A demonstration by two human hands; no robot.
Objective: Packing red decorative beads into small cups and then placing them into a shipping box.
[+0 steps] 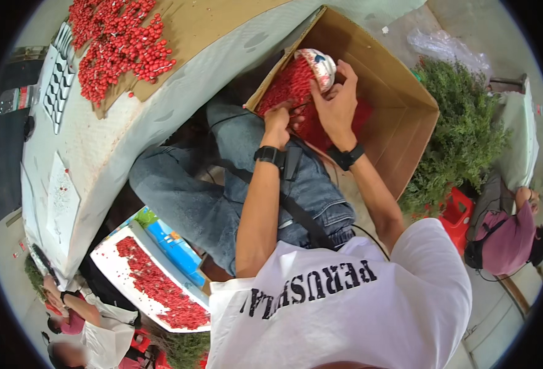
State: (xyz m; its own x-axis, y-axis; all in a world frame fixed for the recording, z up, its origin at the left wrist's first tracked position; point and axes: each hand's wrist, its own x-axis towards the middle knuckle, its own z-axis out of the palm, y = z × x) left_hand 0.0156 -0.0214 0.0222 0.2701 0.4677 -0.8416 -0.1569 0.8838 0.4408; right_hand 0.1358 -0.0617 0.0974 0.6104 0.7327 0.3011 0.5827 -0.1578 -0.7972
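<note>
My right hand [338, 99] grips a white bowl [326, 69] with a blue heart and red marks, tipped on its side over an open cardboard box [391, 92]. Small red beads or berries [294, 80] lie in a blurred mass at the bowl's mouth and in the box's near-left part. Left of the bowl, my left hand [278, 121] is at those berries with its fingers bent. A thin dark wire or stem [300, 106] shows at its fingertips; whether it is held is unclear. Both wrists wear black bands.
Left, a covered table [114, 138] holds bunches of red berry stems [119, 50]. A white foam tray [110, 258] of red berries sits beside my leg. Green foliage [456, 124] and a red stool [456, 214] are right of the box. Other people [506, 240] sit nearby.
</note>
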